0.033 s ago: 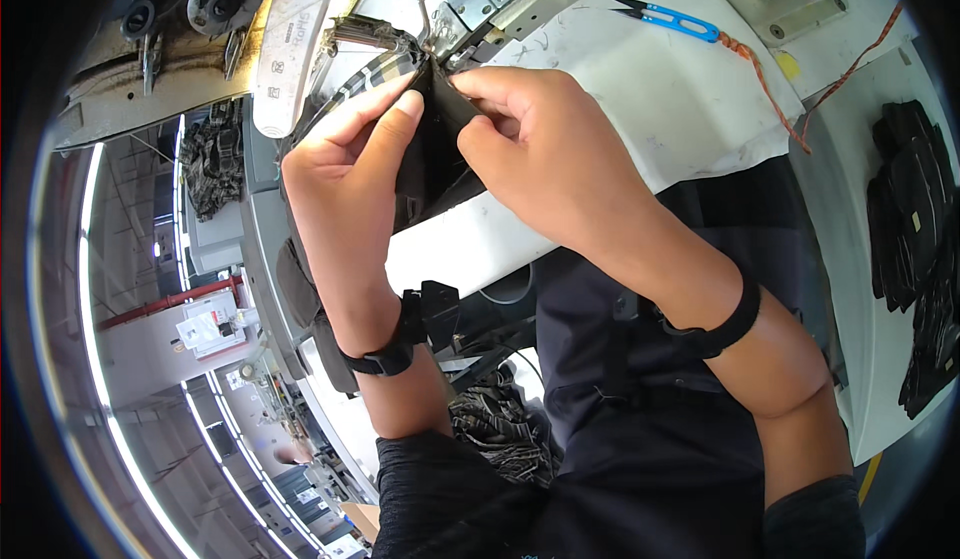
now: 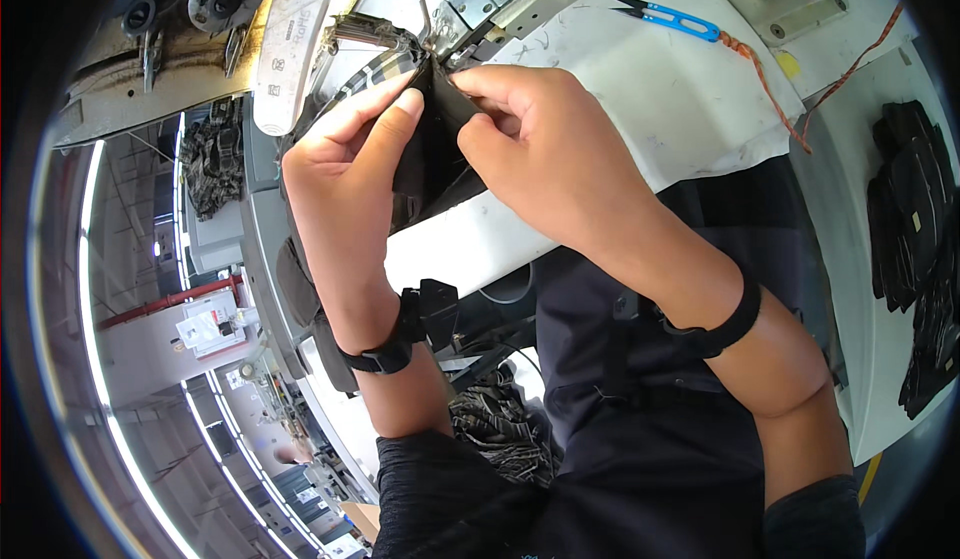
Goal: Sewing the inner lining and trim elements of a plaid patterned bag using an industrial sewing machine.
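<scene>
So both hands are busy with 1 piece of cloth [image 2: 440, 154], dark with a striped plaid edge at its far left side. It's bunched right under the sewing machine's foot [image 2: 428, 44], at the far middle of the white tabletop [image 2: 610, 99], and its near end hangs toward the lap.

Left hand [image 2: 345, 164] has the cloth's left side pinched between thumb and fingers, thumb on top. Right hand [image 2: 545, 144] is gripping the right side, index finger almost up at the foot, thumb bent in below it. The 2 hands are near each other, with a dark fold of cloth between them. There's a black band on each wrist.

Just left of the foot is a white lamp-like thing [image 2: 288, 64]. Over at far right, some blue snips [image 2: 675, 22] lie on the white top, blades pointing left, with an orange cord [image 2: 755, 74] running off the handle to the right.

Container-wise: a tan bit at near left looks like a box [image 2: 362, 519], but I can't see inside. A plaid bundle [image 2: 500, 427] sits low between the forearms; can't tell what it's resting in. Dark pieces [image 2: 910, 209] are heaped on the right, and more plaid fabric [image 2: 213, 164] is at far left.
</scene>
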`<state>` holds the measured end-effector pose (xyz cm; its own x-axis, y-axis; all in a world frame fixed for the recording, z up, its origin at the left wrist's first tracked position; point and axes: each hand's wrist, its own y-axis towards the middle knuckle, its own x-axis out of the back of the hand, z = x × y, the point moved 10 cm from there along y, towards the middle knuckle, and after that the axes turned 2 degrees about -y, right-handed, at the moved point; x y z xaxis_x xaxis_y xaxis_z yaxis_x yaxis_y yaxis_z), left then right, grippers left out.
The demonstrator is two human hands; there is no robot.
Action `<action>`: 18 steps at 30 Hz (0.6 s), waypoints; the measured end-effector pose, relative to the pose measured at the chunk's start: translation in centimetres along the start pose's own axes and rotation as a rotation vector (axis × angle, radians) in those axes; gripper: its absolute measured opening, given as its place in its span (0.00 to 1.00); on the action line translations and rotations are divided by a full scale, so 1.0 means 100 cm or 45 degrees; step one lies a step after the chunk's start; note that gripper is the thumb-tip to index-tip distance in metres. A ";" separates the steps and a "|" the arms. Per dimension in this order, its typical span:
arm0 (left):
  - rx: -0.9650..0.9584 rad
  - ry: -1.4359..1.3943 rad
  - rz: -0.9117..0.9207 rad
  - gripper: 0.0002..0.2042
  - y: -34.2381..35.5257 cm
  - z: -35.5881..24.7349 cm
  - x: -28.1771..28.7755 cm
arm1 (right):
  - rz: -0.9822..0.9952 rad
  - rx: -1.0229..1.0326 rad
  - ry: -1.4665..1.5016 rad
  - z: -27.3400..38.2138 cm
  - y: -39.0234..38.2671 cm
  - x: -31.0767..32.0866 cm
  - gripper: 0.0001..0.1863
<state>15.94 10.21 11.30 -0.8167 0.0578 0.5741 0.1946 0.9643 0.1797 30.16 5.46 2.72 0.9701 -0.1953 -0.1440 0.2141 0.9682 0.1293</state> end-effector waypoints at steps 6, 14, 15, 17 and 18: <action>0.011 -0.070 0.030 0.11 0.001 -0.004 -0.004 | -0.029 0.007 -0.105 0.005 -0.005 -0.002 0.14; -0.666 0.684 -0.244 0.06 -0.035 -0.053 -0.023 | -0.102 0.131 0.118 -0.002 -0.009 -0.007 0.07; -0.645 0.722 -0.259 0.06 -0.037 -0.056 -0.026 | -0.086 0.091 0.244 -0.008 -0.009 -0.008 0.09; -0.646 0.800 -0.288 0.05 -0.040 -0.061 -0.029 | -0.017 0.038 0.341 -0.013 -0.009 -0.009 0.16; -0.679 0.839 -0.306 0.05 -0.041 -0.062 -0.030 | -0.002 0.051 0.343 -0.012 -0.008 -0.009 0.16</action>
<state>21.00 4.44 13.79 -0.4209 -0.4508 0.7871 0.4196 0.6726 0.6096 28.95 5.07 1.59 0.9055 -0.1430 -0.3995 0.2252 0.9599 0.1669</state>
